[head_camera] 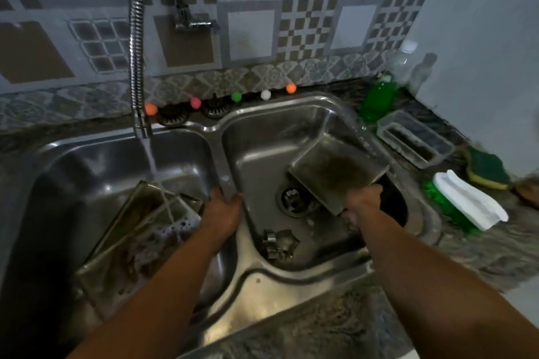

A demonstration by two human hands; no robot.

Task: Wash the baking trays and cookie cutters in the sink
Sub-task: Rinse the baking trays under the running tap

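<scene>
1. Fingers of the right hand (363, 198) are curled round the near edge of a small baking tray (335, 172), which is held tilted over the right basin (262, 154) of a double steel sink, its far corner raised towards the basin's right rim.
2. The left hand (223, 213) is laid on the divider (226, 172) between the two basins, with the fingers draped over the steel ridge; whether anything is gripped beneath it cannot be told, and nothing is seen held.
3. Cookie cutters (280, 242) of bare metal are seen lying together on the floor of the right basin, near its front wall and just in front of the drain (294, 198).
4. Two larger baking trays (140, 230) are propped at a slant in the left basin (73, 172), one lying partly over the other, with soap foam (175, 227) gathered on them.
5. Water (153, 163) is poured from a flexible metal hose tap (137, 67) onto the upper of those trays.
6. Small coloured balls (236, 97) are lined up along the back ledge of the sink, below a patterned tile wall.
7. On the counter to the right, a green bottle (376, 102), a clear rectangular container (414, 140), a green and yellow sponge (487, 169) and a white-handled brush with green bristles (466, 204) are set out.
</scene>
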